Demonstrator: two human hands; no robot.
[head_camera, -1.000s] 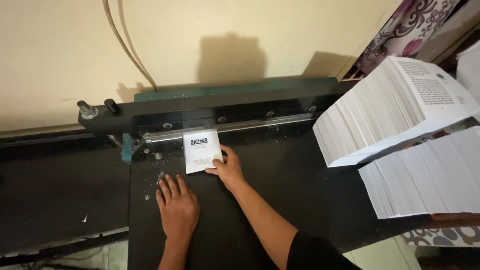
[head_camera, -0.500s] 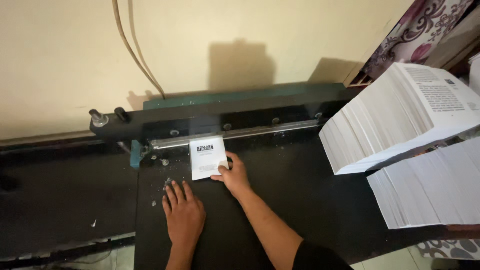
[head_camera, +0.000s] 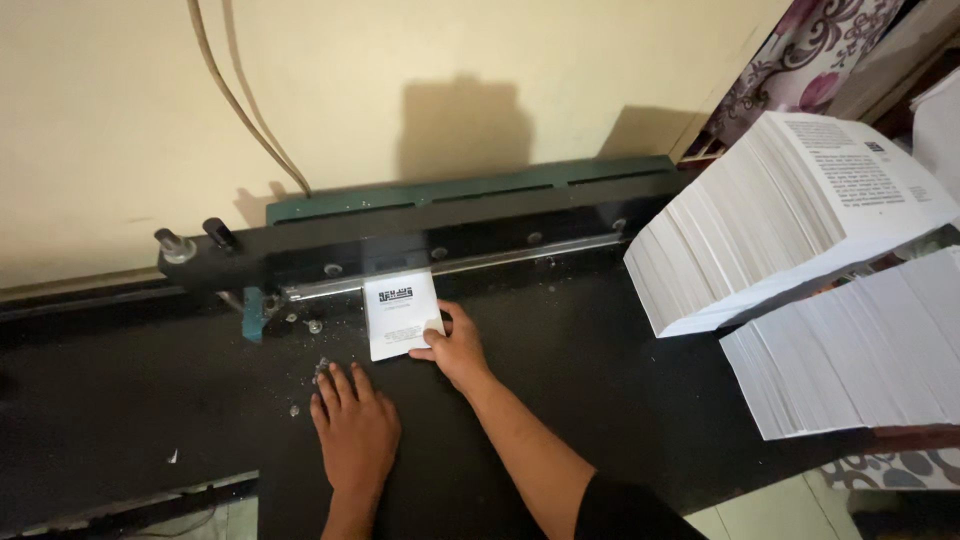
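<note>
A small white printed booklet (head_camera: 400, 312) lies on the black cutter bed (head_camera: 560, 350), its top edge under the black clamp bar (head_camera: 400, 240). My right hand (head_camera: 455, 350) grips the booklet's lower right corner, thumb on top. Just left and nearer to me, my left hand (head_camera: 352, 425) lies flat on the bed with its fingers spread, holding nothing, a little below the booklet and apart from it.
Two tall slanted stacks of white printed sheets, one further away (head_camera: 780, 215) and one nearer to me (head_camera: 860, 350), stand at the right. Paper scraps (head_camera: 318, 365) dot the bed near the left hand. Two knobs (head_camera: 190, 240) end the bar at the left. Cables (head_camera: 240, 100) run down the cream wall.
Only the view has shifted slightly. Both hands and the booklet stay in the same places.
</note>
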